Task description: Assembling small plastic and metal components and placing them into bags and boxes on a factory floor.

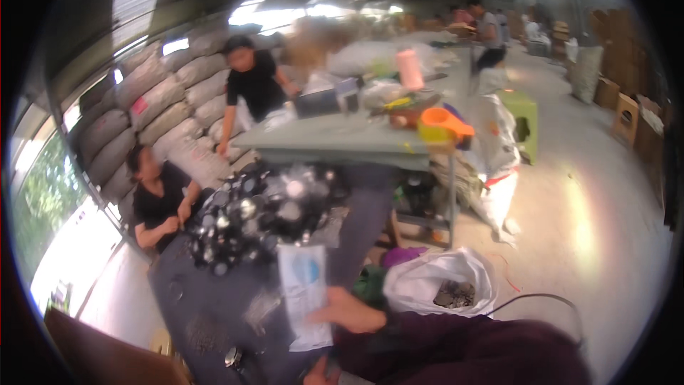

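My right hand comes in from the right in a dark maroon sleeve. Its fingers are closed on the edge of a white packet with a blue round print, held upright above the dark-topped table. At the lower edge, just below the packet, part of my left hand shows; its fingers are mostly cut off and blurred. Beyond the packet lies a large heap of small black and silvery round parts. Near the table's front are a shiny round metal piece and scattered small bits.
Two people in black, one seated and one standing, are across the table. A green-topped table holds an orange scoop. An open white sack stands to the right; stacked sacks line the back.
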Demonstrator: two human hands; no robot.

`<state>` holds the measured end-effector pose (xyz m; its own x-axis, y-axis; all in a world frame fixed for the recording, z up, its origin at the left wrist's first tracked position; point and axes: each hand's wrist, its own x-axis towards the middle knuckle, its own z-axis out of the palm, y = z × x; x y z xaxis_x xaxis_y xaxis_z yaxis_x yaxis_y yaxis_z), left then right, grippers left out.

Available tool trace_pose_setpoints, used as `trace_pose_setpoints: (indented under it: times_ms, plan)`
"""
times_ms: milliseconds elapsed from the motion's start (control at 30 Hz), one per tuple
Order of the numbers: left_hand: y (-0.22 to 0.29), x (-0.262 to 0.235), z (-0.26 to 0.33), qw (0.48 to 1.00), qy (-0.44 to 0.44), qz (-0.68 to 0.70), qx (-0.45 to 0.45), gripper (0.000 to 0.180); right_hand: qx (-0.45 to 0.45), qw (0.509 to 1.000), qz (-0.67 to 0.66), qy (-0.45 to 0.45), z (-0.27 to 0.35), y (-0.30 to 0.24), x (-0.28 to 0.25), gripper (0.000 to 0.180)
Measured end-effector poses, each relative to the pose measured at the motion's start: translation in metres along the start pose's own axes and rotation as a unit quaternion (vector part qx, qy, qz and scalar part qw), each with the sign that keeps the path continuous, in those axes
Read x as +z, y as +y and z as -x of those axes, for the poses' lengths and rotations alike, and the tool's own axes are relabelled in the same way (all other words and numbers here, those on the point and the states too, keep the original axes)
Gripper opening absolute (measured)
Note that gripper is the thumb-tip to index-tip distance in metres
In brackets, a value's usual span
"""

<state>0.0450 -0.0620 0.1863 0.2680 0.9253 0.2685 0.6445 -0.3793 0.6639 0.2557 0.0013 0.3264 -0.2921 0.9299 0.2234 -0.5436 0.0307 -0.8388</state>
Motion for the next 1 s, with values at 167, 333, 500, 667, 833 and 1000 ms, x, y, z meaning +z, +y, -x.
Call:
trace_pose_setpoints:
  times_ms: [167, 333, 500, 667, 833, 1000]
  plan:
    - [0.001, 0.059, -0.068, 0.966, -0.243, -0.008, -0.085, 0.060, -0.015, 0.997, 0.016, 0.076, 0.027, -0.023, -0.008, 0.042]
    - [0.013, 0.073, -0.109, 0.945, -0.303, -0.063, -0.109, 0.071, -0.078, 0.988, 0.041, 0.128, 0.045, -0.046, -0.025, 0.045]
    - [-0.019, 0.084, -0.111, 0.900, -0.356, 0.200, -0.156, 0.056, -0.093, 0.981, 0.036, 0.165, 0.053, -0.053, -0.037, 0.046]
    - [-0.038, 0.084, -0.082, 0.857, -0.269, 0.371, -0.234, 0.041, -0.104, 0.983, 0.023, 0.147, 0.053, -0.047, -0.042, 0.037]
    - [-0.033, 0.084, -0.073, 0.932, -0.220, 0.183, -0.225, 0.047, -0.093, 0.985, 0.036, 0.137, 0.061, -0.039, -0.046, 0.036]
    - [0.003, 0.064, -0.059, 0.964, -0.164, 0.079, -0.195, 0.048, -0.096, 0.986, 0.029, 0.135, 0.073, -0.046, -0.035, 0.036]
